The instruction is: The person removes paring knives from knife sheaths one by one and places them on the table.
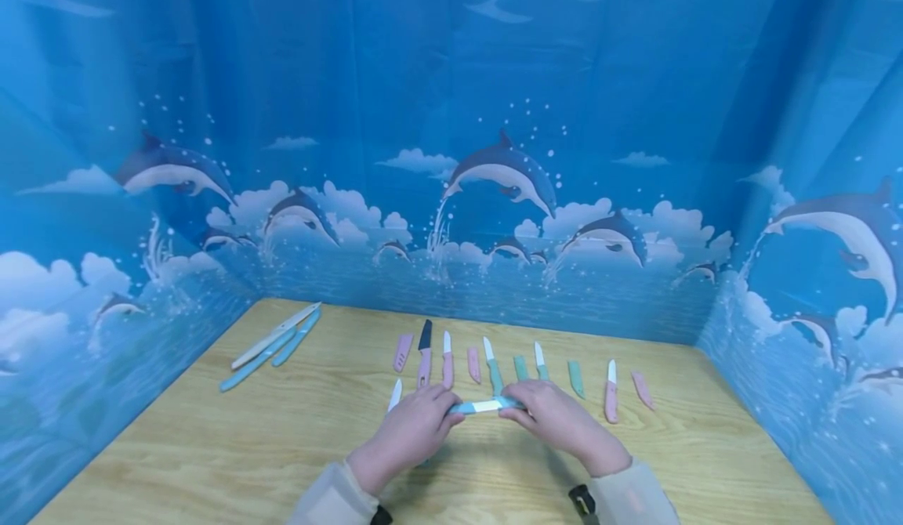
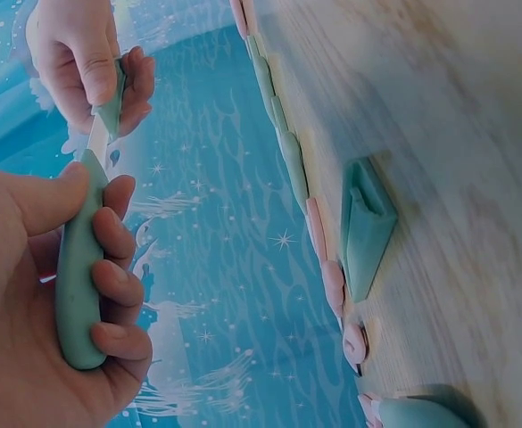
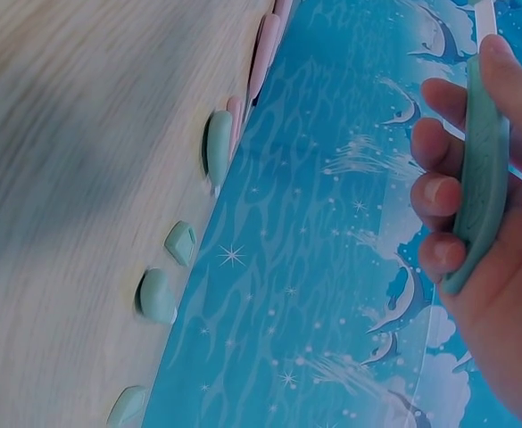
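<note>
Above the middle of the table, a teal-handled paring knife (image 1: 487, 406) lies level between both hands. My left hand (image 1: 416, 423) grips its handle, fingers curled round it in the left wrist view. A teal blade cover (image 3: 482, 169) is held in my right hand (image 1: 559, 419), with thumb and fingers round it. Part of the white blade (image 2: 98, 135) shows between handle and cover, its tip hidden at the cover. Behind my left hand, another white-bladed knife (image 1: 395, 394) lies on the table, its handle hidden. A separate teal cover (image 2: 368, 234) appears in the left wrist view.
Along the back of the wooden table (image 1: 282, 447) lie a pink knife with a dark blade (image 1: 425, 345), other pink and green knives, and pink (image 1: 403, 352) and green covers (image 1: 575, 378). Larger blue and white knives (image 1: 275, 337) lie far left. A dolphin-print curtain (image 1: 451, 117) encloses the table.
</note>
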`<state>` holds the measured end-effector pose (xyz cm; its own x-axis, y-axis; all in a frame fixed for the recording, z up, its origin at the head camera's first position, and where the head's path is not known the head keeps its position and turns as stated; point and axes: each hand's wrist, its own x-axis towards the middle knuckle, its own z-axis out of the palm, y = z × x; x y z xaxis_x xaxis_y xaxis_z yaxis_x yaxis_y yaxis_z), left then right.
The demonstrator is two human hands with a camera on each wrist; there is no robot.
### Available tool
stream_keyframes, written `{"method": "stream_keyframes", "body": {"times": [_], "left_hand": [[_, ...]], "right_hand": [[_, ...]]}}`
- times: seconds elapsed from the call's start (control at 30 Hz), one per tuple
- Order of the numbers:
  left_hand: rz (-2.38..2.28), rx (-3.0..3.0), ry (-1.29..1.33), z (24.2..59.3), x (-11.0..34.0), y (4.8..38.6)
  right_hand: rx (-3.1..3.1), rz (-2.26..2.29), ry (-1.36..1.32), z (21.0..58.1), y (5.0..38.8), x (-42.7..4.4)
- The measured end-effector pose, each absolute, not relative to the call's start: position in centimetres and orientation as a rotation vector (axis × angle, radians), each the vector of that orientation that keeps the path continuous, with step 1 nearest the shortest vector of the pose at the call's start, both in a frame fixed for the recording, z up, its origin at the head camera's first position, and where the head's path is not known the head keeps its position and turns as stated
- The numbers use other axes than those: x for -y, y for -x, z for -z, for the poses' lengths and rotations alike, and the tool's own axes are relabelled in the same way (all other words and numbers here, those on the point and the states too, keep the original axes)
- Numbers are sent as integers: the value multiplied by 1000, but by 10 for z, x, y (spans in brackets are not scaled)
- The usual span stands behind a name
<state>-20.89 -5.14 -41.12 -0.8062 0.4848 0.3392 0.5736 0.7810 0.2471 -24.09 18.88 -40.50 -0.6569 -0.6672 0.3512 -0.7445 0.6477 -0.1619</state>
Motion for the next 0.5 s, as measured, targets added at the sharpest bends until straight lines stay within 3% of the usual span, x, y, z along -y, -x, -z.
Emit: {"method": "stream_keyframes", "body": {"times": [0.5], "left_hand": [[489, 2723, 806, 412, 51, 208]], "right_hand": [[2617, -451, -1140, 407, 243, -193]]}}
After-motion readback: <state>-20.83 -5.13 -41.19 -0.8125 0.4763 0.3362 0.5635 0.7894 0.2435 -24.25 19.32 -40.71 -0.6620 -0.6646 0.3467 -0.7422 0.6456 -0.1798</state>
